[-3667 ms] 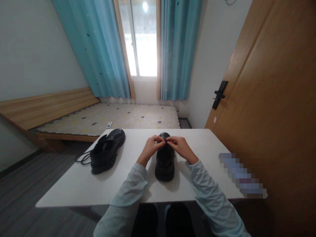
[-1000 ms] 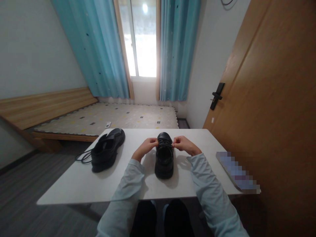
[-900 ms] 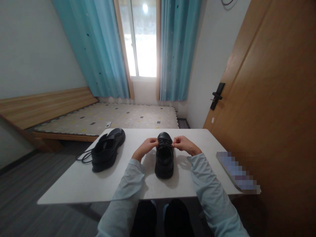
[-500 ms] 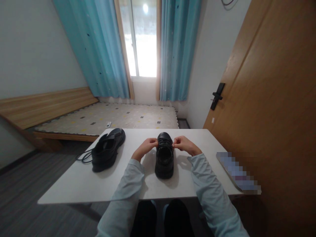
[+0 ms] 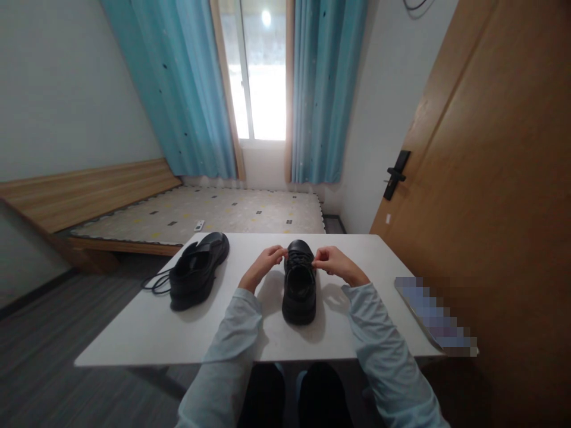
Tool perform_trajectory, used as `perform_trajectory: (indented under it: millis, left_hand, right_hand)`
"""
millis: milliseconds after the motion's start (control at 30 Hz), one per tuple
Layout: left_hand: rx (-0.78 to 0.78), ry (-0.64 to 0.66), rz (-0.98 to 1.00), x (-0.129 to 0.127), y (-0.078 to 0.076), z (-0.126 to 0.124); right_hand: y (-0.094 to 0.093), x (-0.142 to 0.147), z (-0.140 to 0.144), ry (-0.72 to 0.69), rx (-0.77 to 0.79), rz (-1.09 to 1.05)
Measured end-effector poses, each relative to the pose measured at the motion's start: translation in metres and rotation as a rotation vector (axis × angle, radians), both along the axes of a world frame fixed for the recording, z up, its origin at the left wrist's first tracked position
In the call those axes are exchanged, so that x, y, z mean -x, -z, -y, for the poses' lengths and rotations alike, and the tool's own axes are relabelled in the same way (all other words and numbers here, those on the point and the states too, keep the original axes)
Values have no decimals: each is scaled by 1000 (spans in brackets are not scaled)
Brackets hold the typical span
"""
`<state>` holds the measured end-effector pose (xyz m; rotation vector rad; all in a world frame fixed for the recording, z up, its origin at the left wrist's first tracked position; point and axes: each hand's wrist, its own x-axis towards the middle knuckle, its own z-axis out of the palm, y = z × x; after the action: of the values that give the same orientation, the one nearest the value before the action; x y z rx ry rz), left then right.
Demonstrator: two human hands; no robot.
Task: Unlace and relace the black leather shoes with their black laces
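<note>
A black lace-up shoe (image 5: 299, 308) stands on the white table in front of me, its toe pointing away. Its black shoelace (image 5: 300, 260) runs across the top, below the toe. On the shoe's left side, my left hand (image 5: 269, 261) is closed at the lace, fingertips by the upper's edge. From the right, my right hand (image 5: 332, 261) pinches the lace between thumb and forefinger, close to the eyelets. A second black shoe (image 5: 191, 282) sits on the left of the table, with loose lace loops trailing over the table's left edge.
The white table (image 5: 178, 339) spans the space before me. A flat blurred item (image 5: 435, 315) lies along its right edge. Behind it is a bed (image 5: 232, 208) with a small white remote (image 5: 199, 225) on it. A wooden door (image 5: 482, 196) stands at the right.
My left fingers have shifted slightly up along the shoe's side and look straighter. The right hand keeps its pinch. The whole view has moved a little.
</note>
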<state>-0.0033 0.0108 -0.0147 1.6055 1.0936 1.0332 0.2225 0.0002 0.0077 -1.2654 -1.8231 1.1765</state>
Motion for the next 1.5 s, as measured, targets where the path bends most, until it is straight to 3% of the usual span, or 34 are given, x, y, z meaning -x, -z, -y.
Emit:
perform_trajectory:
  millis: [133,267,433,633,733,967,1200,1500]
  left_hand:
    - [-91,-183,3,0,5,-7]
    - [-164,-239,8,0,6,-8]
    - [-217,-216,-76,-1,6,-7]
    - [-221,-212,-145,0,11,-9]
    - [-214,-210,-146,0,14,-10]
    - [-205,-239,-187,-1,16,-10]
    - [-222,-239,-225,0,19,-10]
    - [-247,-213,-325,-1,26,-10]
  right_hand:
    - [-3,7,2,124,-233,20]
    - [-10,20,10,251,-534,45]
    - [-27,43,33,202,-703,56]
    - [-32,70,81,46,-885,531]
    - [-20,80,99,66,-925,766]
    - [3,87,116,146,-948,926]
    - [9,87,117,161,-924,962]
    - [2,83,95,202,-769,984]
